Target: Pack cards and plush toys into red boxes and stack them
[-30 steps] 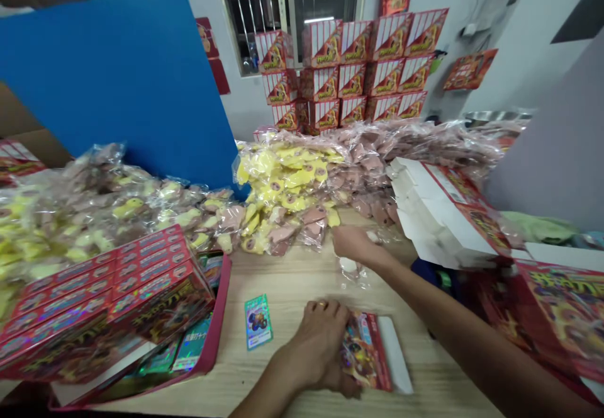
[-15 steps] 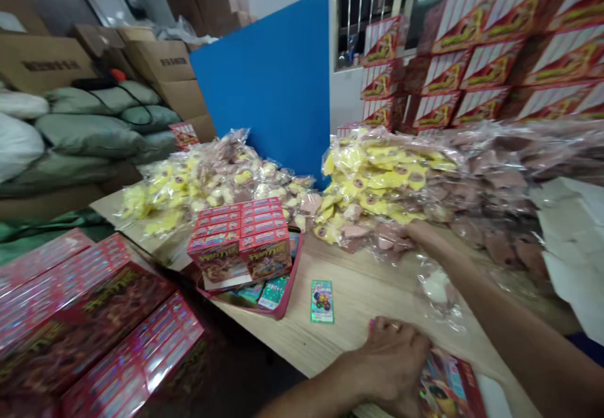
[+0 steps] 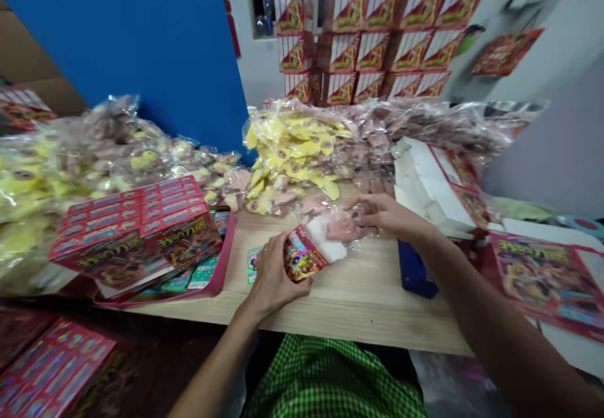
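My left hand is closed round a small red printed box that lies tilted on the table, its white end flap open toward the right. In my right hand is a pinkish figure in a clear plastic bag, held at the mouth of the box. Partly behind the left hand lies a green shiny card. A heap of bagged yellow figures and pinkish ones rises just beyond both hands.
Left, a pink tray holds cards and stacked red boxes. White opened cartons and a dark blue object stand right. A flat printed box lies far right. Boxes are stacked behind; a blue board stands at back left.
The view has swung right. My right hand has brought a bagged pinkish figure from the heap to the small box, which my left hand now holds with its flap open.
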Motion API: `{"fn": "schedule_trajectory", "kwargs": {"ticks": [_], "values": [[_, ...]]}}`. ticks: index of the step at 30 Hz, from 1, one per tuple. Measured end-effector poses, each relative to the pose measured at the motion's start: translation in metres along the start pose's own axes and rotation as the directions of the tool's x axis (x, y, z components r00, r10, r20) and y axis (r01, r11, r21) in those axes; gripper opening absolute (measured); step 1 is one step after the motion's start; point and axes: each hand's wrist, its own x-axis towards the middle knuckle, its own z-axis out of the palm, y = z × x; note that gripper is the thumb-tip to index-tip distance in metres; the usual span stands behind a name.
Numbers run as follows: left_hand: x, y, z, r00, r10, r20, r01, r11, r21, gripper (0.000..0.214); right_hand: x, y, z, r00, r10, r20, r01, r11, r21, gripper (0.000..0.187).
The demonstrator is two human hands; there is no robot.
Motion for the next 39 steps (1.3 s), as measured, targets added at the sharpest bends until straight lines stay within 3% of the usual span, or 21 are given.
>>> {"fn": "schedule_trajectory", "kwargs": {"ticks": [3,6,8,11,14,17,19,21,23,25,27,31,36,39], "values": [[-0.008,0.004,0.000,1.000,0.011,0.005,-0.011,0.999,0.043,0.095,-0.017,-0.017,-0.002,0.990,-0.139,-0.007,0.126,0.922,-0.367,0.027],[-0.013,0.011,0.002,0.998,0.058,0.034,-0.061,0.995,0.080,0.098,-0.028,-0.034,0.009,0.975,-0.195,0.108,0.222,0.794,-0.566,0.030],[-0.016,0.016,0.003,0.993,0.098,0.059,-0.103,0.991,0.087,0.099,-0.032,-0.042,0.018,0.983,-0.135,0.126,0.185,0.724,-0.664,0.034],[-0.022,0.019,0.001,0.987,0.143,0.073,-0.147,0.988,0.054,0.101,-0.038,-0.049,0.025,0.998,-0.059,-0.027,0.018,0.641,-0.767,0.029],[-0.026,0.021,-0.001,0.985,0.156,0.073,-0.154,0.988,-0.022,0.104,-0.046,-0.053,0.027,0.986,-0.151,-0.075,0.036,0.621,-0.783,0.023],[-0.026,0.023,0.002,0.984,0.156,0.084,-0.148,0.984,-0.099,0.105,-0.052,-0.052,0.034,0.967,-0.227,0.115,0.231,0.595,-0.770,0.029],[-0.026,0.024,0.007,0.980,0.172,0.101,-0.161,0.981,-0.106,0.105,-0.052,-0.047,0.039,0.970,-0.153,0.188,0.242,0.574,-0.782,0.024],[-0.028,0.025,0.013,0.964,0.229,0.133,-0.223,0.973,-0.056,0.106,-0.049,-0.040,0.041,0.986,-0.045,0.161,0.158,0.568,-0.808,0.019],[-0.030,0.027,0.016,0.926,0.314,0.209,-0.326,0.945,0.024,0.104,-0.047,-0.034,0.042,0.993,0.012,0.121,0.092,0.577,-0.812,0.029],[-0.032,0.030,0.017,0.882,0.356,0.309,-0.403,0.909,0.104,0.098,-0.047,-0.028,0.040,0.990,0.003,0.139,0.109,0.607,-0.787,0.033],[-0.030,0.033,0.017,0.866,0.318,0.385,-0.401,0.903,0.156,0.088,-0.047,-0.023,0.038,0.980,-0.020,0.196,0.160,0.662,-0.733,0.028],[-0.024,0.030,0.018,0.895,0.172,0.412,-0.273,0.941,0.199,0.080,-0.043,-0.005,0.034,0.958,0.016,0.285,0.171,0.767,-0.618,0.028],[-0.024,0.012,0.021,0.859,0.208,0.468,-0.287,0.952,0.104,0.100,-0.040,0.027,0.050,0.980,0.102,0.170,0.048,0.708,-0.704,0.034],[-0.025,0.005,0.020,0.868,0.235,0.437,-0.288,0.956,0.058,0.098,-0.047,0.043,0.067,0.995,-0.053,0.086,0.098,0.693,-0.714,0.037]]}}
